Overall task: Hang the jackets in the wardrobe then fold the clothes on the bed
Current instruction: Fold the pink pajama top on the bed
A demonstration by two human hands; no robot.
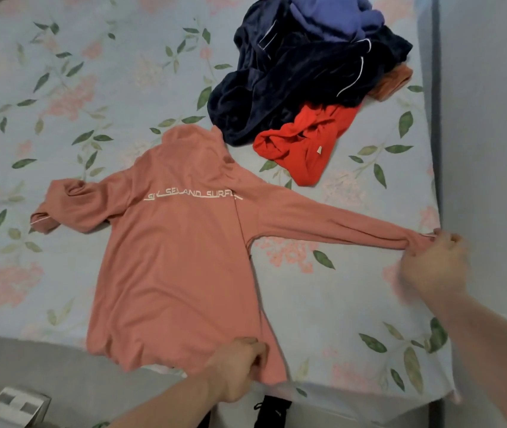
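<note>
While spread flat, pink hoodie [178, 257]: L hand [239, 366] pinching hem, R hand [434, 264] cuff.

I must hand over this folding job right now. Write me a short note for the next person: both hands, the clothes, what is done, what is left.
Left hand: grips the pink top at its hem.
Right hand: pinches the cuff of its right sleeve, pulled out straight.
The top lies spread, back up, on the bed; its other sleeve is crumpled.
Nothing folded is in view. Left: fold this top, then the pile of dark, blue, red and orange clothes behind it.
</note>
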